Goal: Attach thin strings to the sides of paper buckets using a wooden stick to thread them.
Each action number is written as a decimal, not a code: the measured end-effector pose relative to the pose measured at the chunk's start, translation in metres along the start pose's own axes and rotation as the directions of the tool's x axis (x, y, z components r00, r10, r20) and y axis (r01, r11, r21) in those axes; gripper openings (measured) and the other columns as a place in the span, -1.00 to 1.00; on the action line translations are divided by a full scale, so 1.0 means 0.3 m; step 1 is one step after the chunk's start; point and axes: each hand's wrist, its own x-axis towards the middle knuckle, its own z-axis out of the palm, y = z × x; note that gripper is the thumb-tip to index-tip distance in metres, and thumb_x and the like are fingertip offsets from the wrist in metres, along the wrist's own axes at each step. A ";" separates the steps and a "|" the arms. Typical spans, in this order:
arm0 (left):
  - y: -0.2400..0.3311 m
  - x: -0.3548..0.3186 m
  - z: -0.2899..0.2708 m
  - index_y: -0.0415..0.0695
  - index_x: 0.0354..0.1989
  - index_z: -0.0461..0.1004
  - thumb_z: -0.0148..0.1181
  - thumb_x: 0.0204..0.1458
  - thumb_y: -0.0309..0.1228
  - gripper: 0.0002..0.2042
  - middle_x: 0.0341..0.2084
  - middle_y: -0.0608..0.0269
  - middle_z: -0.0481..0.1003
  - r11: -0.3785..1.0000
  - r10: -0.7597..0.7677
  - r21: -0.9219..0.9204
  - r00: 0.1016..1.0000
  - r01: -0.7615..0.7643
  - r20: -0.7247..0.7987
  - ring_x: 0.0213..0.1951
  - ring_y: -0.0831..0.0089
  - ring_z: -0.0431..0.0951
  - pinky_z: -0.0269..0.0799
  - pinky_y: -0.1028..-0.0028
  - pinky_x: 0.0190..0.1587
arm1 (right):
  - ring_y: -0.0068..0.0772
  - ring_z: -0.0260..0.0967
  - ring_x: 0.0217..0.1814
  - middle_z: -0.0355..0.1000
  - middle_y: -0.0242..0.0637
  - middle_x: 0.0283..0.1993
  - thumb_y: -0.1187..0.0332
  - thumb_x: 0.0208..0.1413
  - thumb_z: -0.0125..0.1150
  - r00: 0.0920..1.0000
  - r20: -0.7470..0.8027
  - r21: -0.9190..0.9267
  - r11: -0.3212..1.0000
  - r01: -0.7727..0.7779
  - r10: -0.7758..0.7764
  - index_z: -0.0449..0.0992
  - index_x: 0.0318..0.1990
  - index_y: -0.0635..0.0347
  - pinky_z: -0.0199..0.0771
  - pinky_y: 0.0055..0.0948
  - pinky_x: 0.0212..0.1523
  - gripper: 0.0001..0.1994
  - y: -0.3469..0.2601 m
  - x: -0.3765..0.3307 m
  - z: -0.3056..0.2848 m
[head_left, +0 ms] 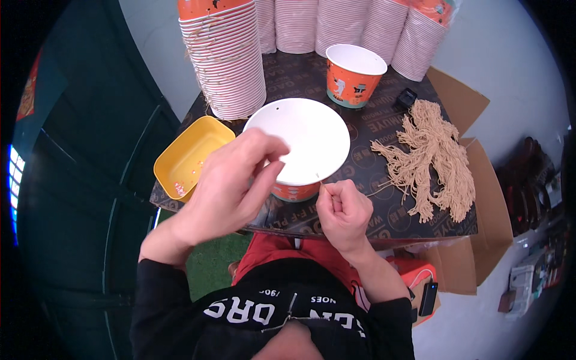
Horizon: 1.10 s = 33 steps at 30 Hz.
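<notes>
In front of me on the dark table stands a paper bucket (306, 135), white inside, with an orange printed outside. A small hole shows in its wall near the far left of the rim. My right hand (345, 213) is closed in a pinch at the near right of the rim, on a thin tan string (379, 190) whose tail runs out to the right. Over the bucket's near left side hovers my left hand (237, 177), slightly blurred. Its fingers are curled, with thumb and forefinger apart and nothing visible between them.
Left of the bucket sits a yellow tray (195, 144) with small pale bits. Behind it rises a tall stack of buckets (225, 66). Another orange bucket (354, 78) stands far right, before wrapped stacks (342, 24). A bundle of tan strings (435, 159) lies right, near a small black object (406, 98).
</notes>
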 end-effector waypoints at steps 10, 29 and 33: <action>-0.099 0.183 0.069 -0.23 0.07 0.49 0.13 0.05 -0.54 -0.64 -0.10 -0.07 0.47 0.988 0.143 -0.045 0.777 -0.146 0.613 0.05 0.05 0.43 0.35 0.23 0.11 | -0.26 0.30 -0.66 0.28 -0.27 -0.66 0.65 -0.06 0.30 1.000 -0.017 0.016 1.000 -0.015 0.015 0.41 -0.46 0.23 0.27 -0.33 -0.60 -0.84 0.012 -0.009 0.003; -0.084 0.268 0.178 -0.29 -0.39 0.51 0.05 0.11 -0.48 -0.85 -0.57 0.29 0.50 0.762 -0.421 -0.251 0.750 0.598 0.510 -0.59 0.62 0.46 0.38 0.59 -0.55 | -0.42 0.41 -0.46 0.42 -0.20 -0.37 0.56 0.08 0.22 0.970 0.174 0.130 0.972 -0.196 0.173 0.49 -0.18 0.35 0.42 -0.47 -0.40 -0.85 0.153 0.102 -0.117; -0.116 0.257 0.173 -0.36 -0.39 0.50 0.03 0.08 -0.46 -0.81 -0.65 0.25 0.44 0.706 -0.396 -0.381 0.779 0.597 0.487 -0.63 0.56 0.40 0.30 0.54 -0.55 | -0.40 0.41 -0.46 0.42 -0.20 -0.37 0.58 0.07 0.21 0.964 0.212 0.111 0.976 -0.190 0.163 0.48 -0.23 0.35 0.41 -0.45 -0.41 -0.89 0.146 0.095 -0.125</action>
